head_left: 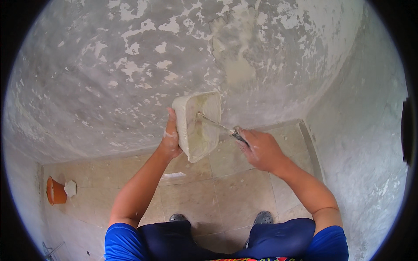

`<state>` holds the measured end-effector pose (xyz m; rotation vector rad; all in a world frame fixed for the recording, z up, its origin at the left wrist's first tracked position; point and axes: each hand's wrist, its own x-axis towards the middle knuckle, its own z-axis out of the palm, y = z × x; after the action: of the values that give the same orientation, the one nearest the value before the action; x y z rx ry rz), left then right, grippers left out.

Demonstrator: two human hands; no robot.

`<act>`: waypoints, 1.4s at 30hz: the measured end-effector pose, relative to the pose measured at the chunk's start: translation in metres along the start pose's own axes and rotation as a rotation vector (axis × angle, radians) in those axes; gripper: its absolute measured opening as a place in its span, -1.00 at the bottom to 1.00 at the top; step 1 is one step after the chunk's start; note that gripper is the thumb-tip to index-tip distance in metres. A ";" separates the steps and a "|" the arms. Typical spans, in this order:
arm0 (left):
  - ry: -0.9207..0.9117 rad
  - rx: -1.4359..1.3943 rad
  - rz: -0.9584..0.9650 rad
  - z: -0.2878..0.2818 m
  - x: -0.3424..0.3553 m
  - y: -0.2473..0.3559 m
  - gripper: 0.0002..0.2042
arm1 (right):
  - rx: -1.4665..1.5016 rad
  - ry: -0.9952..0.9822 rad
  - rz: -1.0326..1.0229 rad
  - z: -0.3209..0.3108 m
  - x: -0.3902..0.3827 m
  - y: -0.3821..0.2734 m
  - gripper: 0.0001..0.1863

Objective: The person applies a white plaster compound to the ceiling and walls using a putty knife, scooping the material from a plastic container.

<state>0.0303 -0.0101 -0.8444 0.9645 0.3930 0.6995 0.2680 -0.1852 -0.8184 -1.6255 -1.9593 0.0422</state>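
Note:
My left hand (171,135) grips a pale, plaster-smeared plastic tub (185,126) by its left side. The tub is tilted so that its opening faces right and toward me, and wet plaster coats its inner walls. In my right hand (261,149) is the dark handle of a putty knife (224,128). Its thin metal shank reaches into the tub; the blade's end is hard to make out against the plaster. White smears mark both hands. Beyond the tub stands a grey wall (174,65) with flaking white patches and a damp-looking beige plaster patch (237,61).
Tan tiles cover the floor (191,195) beneath me. An orange bucket (56,191) sits at the far left beside a whitish lump (70,188). Another grey wall (361,143) closes in on the right. My grey shoes (263,217) are near the lower edge.

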 end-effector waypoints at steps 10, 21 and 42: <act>0.147 0.000 0.147 0.019 0.010 -0.017 -0.19 | 0.426 -0.118 0.333 0.035 -0.025 -0.032 -0.75; 0.370 0.146 0.042 0.022 0.015 -0.023 -0.27 | 1.574 -0.632 1.037 0.007 -0.016 -0.037 -0.67; 0.148 -0.231 -0.094 0.024 0.020 -0.020 -0.09 | 1.821 0.159 0.564 -0.036 0.008 0.069 -0.53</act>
<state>0.0664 -0.0182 -0.8492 0.6742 0.4735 0.7155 0.3452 -0.1727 -0.8119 -0.6751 -0.5473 1.3654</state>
